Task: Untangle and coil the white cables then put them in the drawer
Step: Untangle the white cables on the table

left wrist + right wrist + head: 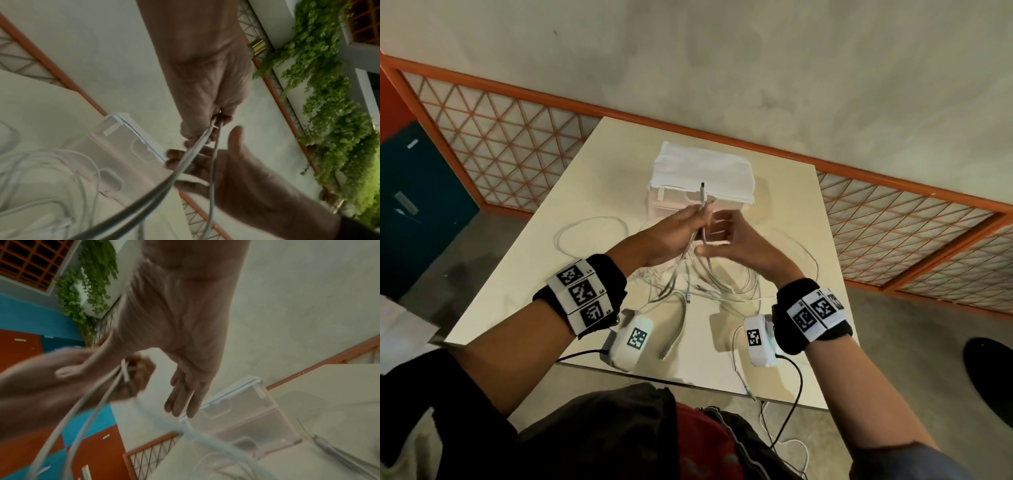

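Over the table (517,274), my left hand (674,229) pinches several strands of white cable (690,246), and one plug end (702,192) sticks up above its fingers. The left wrist view shows the strands (213,129) running out from its pinched fingertips. My right hand (732,240) is open just right of those strands, its fingers (185,399) straight and holding nothing. The remaining cables lie in a loose tangle (709,287) on the table below both hands. A small white translucent drawer unit (702,171) stands behind the hands; its drawers (123,154) look pushed in.
One cable end (741,373) hangs over the table's front edge. An orange lattice railing (510,137) runs behind and to both sides of the table. A blue cabinet (417,192) stands far left. A dark shoe (993,377) is on the floor at right.
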Motion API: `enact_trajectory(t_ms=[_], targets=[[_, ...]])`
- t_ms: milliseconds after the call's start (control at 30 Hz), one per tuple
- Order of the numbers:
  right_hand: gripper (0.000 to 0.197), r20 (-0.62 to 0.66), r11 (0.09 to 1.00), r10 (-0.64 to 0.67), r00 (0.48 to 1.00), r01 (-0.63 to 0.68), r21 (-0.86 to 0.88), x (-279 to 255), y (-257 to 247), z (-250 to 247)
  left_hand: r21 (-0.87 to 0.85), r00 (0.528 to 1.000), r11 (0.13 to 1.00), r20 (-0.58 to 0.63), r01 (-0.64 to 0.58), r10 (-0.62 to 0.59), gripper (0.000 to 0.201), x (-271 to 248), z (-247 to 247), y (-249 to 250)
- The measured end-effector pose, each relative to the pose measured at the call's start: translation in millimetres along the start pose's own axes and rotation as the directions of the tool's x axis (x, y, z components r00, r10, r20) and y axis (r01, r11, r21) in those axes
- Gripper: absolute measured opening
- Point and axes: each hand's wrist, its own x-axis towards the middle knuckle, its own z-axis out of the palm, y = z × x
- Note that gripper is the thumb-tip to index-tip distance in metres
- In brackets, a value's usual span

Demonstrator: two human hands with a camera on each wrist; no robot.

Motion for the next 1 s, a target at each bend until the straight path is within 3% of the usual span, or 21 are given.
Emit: enact_trajectory(t_ms=[100,200,367,433,500,567,633,733,800,867,1000], targets=[[0.063,0.244,0.993,0.012,0.97,0.018,-0.118,-2,0,21,-0.19,0.995,0.977,0.021,-0.093,0.099,0.03,0,8,17],[0.008,0.282,0.995,-0.029,0.959,0.056,-0.088,-1,-3,37,-0.228,0.98,0.956,0.032,-0.185,0.198,0.032,-1,14,31],[0.039,0.162,0.954,0.03,0.986,0.02,-0.298,1,26,25,-0.253,0.958,0.924,-0.055,-0.286,0.282,0.035,-6,-7,54],[0.044,0.08,0.936,0.055,0.995,-0.024,-0.353,-4,43,13,-0.067,0.947,0.953,-0.149,-0.296,0.284,0.035,-8,-21,53],[0.048,0.013,0.951,0.05,0.999,-0.043,-0.307,-7,51,0,0.258,0.934,0.927,-0.161,-0.271,0.318,0.039,-13,-29,45],[0.049,-0.018,0.958,0.016,1.0,-0.02,-0.287,-5,49,-9,0.488,0.973,0.856,-0.053,-0.17,0.223,0.032,-17,-30,35],[0.037,-0.027,0.952,-0.037,0.999,0.027,-0.305,1,37,-15,0.66,0.998,0.749,0.042,-0.055,0.037,0.035,-19,-25,19],[0.033,-0.021,0.937,-0.135,0.991,0.12,-0.328,7,10,-20,0.709,0.998,0.705,0.046,-0.009,-0.034,0.023,-14,-26,-4],[0.029,-0.019,0.946,-0.146,0.989,0.134,-0.295,5,0,-27,0.684,1.0,0.73,0.011,-0.016,0.012,0.028,-11,-29,-2],[0.029,-0.011,0.966,-0.121,0.993,0.115,-0.233,0,-2,-32,0.65,0.988,0.756,-0.05,-0.08,0.148,0.019,-8,-35,4],[0.051,0.015,0.973,-0.027,1.0,0.029,-0.229,-8,7,-24,0.61,0.914,0.773,-0.19,-0.176,0.358,0.023,0,-44,6]])
